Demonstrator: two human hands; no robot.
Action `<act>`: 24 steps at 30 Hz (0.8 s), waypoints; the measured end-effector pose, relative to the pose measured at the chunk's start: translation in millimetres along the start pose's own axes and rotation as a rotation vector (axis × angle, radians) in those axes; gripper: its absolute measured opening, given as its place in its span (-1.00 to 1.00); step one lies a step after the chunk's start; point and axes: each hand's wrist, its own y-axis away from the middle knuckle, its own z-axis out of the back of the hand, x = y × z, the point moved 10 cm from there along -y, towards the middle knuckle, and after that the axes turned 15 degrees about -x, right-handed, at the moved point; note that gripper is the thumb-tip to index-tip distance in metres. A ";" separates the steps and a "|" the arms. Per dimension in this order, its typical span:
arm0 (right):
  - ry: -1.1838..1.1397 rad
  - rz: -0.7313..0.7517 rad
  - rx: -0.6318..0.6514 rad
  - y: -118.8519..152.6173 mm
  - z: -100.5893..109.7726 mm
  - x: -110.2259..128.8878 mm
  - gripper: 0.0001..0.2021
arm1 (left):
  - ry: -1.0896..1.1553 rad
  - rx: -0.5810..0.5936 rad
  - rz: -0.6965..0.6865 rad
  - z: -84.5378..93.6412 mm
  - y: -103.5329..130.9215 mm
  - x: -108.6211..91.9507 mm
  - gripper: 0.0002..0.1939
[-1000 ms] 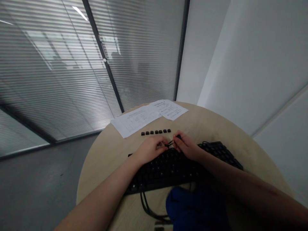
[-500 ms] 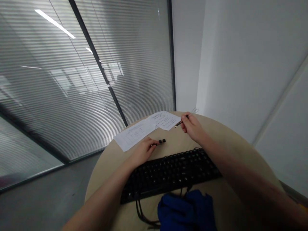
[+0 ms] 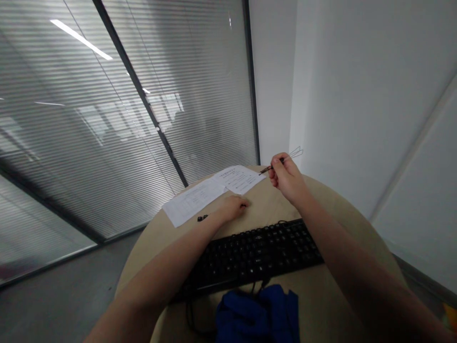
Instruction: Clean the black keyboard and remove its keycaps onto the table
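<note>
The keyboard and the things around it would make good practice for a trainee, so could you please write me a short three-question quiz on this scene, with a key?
1. Which hand holds the wire tool: (a) left, (b) right, or (c) both?
2. True or false: the blue cloth is on the near side of the keyboard, as the wearer sees it.
3. Fill the gap: in the head view, the left hand appears between the keyboard and the ____.

Key: 1: b, the right hand. 2: true. 3: papers.
</note>
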 end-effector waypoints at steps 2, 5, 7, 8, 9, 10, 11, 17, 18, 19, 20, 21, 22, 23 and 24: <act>-0.006 0.003 0.004 -0.4 0.4 1.5 -0.64 | -0.024 0.016 0.012 -5.0 1.4 5.5 -0.70; 0.004 0.033 0.015 0.8 -0.4 3.7 -0.66 | -0.055 0.039 0.040 -8.5 5.0 12.3 -0.73; 0.025 0.070 0.020 2.0 -1.5 4.9 -0.66 | -0.074 0.045 0.055 -8.7 6.4 14.9 -0.71; 0.038 0.091 0.023 2.8 -2.0 5.6 -0.66 | -0.081 0.044 0.063 -8.2 6.7 15.8 -0.69; 0.052 0.112 0.025 3.5 -2.5 6.5 -0.67 | -0.088 0.043 0.071 -7.5 6.7 16.7 -0.67; 0.064 0.130 0.027 4.2 -2.7 7.5 -0.67 | -0.094 0.042 0.078 -6.8 6.7 17.3 -0.66; 0.073 0.147 0.028 4.8 -2.9 8.9 -0.68 | -0.099 0.041 0.085 -6.1 6.5 17.7 -0.65; 0.092 0.185 0.035 7.2 -3.7 14.1 -0.69 | -0.096 0.057 0.098 -0.9 4.6 12.4 -0.61; 0.095 0.187 0.037 7.2 -4.0 14.0 -0.68 | -0.090 0.062 0.093 2.3 4.7 10.5 -0.58; 0.096 0.189 0.039 7.2 -4.3 13.8 -0.68 | -0.079 0.056 0.088 8.0 5.1 8.9 -0.56; 0.098 0.193 0.042 7.3 -4.5 13.4 -0.68 | -0.064 0.040 0.082 16.7 6.2 7.8 -0.53; 0.100 0.197 0.045 7.4 -4.7 12.8 -0.68 | -0.042 0.007 0.075 28.9 8.3 7.2 -0.53; 0.103 0.201 0.047 7.5 -4.9 12.0 -0.69 | -0.017 -0.054 0.079 45.6 11.6 8.5 -0.55; 0.106 0.203 0.054 7.9 -5.5 10.9 -0.69 | 0.010 -0.115 0.082 63.5 17.0 10.5 -0.58; 0.111 0.201 0.064 8.5 -6.6 9.3 -0.69 | 0.038 -0.179 0.087 82.6 24.7 13.4 -0.61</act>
